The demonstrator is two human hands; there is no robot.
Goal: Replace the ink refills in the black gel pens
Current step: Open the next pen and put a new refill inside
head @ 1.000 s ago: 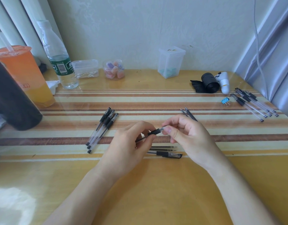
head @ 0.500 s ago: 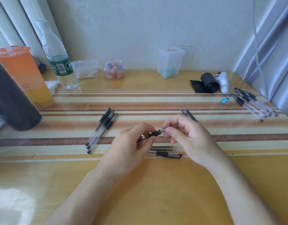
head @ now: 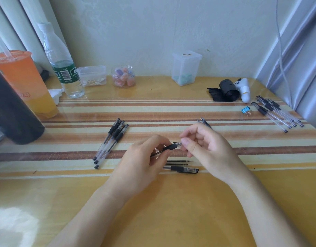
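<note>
Left hand (head: 141, 164) grips the gel pen (head: 168, 147) mid-table, right hand (head: 205, 147) pinches its tip; barrel mostly hidden, bare tabletop (head: 171, 211) nearer.

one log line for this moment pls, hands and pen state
left hand: grips pen at barrel | right hand: fingertips on pen tip end | two loose refills on table, below hands

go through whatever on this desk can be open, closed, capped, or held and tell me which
Gel pen: held by both hands, uncapped.
Left hand: gripping pen barrel.
Right hand: pinching pen tip.
Water bottle: capped, upright.
Orange drink cup: lidded.
Tall clear box: lid closed.
</note>
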